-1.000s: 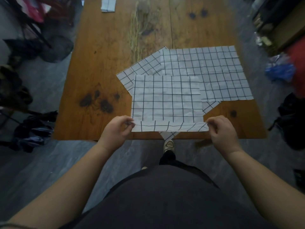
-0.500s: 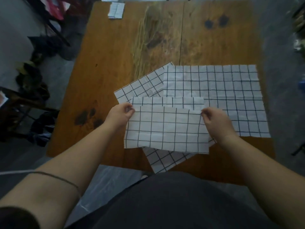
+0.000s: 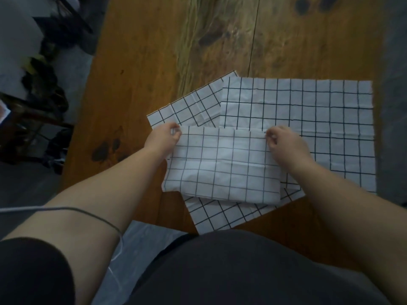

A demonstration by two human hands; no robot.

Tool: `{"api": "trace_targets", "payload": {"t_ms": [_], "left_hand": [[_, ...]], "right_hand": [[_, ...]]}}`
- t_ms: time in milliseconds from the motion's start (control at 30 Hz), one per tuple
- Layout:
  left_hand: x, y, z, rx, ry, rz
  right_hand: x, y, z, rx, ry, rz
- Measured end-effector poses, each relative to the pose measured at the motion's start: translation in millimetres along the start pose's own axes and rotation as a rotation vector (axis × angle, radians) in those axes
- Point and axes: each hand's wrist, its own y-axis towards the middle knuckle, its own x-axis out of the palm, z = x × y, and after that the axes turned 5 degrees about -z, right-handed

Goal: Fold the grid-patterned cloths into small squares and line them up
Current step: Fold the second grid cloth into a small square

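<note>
- Right now the folded cloth lies toward the near edge of the table, with its fold facing the person.
- Left hand pinches its far left corner with curled fingers, and right hand pinches its far right corner the same way.
- Beneath it, the angled cloth juts out at the far left and the near side.
- Alongside, the flat cloth runs close to the table's right edge.
- Bare wood lies along the left edge and across the far part.
</note>
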Motion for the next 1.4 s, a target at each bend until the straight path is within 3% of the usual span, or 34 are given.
{"api": "trace_targets", "payload": {"t_ms": [300,467,633,933,1133,1400], "left_hand": [[4,-27,-4,0.057,-0.105,0.138],[18,-71,-34,0.175,-0.066,0.081],[36,-105,-77,0.108,-0.176,0.063],[55,-125,-98,-0.105,-0.179,-0.090],[60,-122,-93,-0.109,-0.259,-0.072],[56,-125,-106,-0.134,-0.092,-0.059]], "right_hand": [[11,-31,-12,0.049,0.002,0.192],[44,-92,-19,0.022,0.060,0.174],[76,-152,-15,0.103,0.094,0.178],[95,-178,-12,0.528,0.396,0.249],[90,-172,-12,0.616,0.462,0.231],[88,-175,-9,0.546,0.370,0.218]]}}
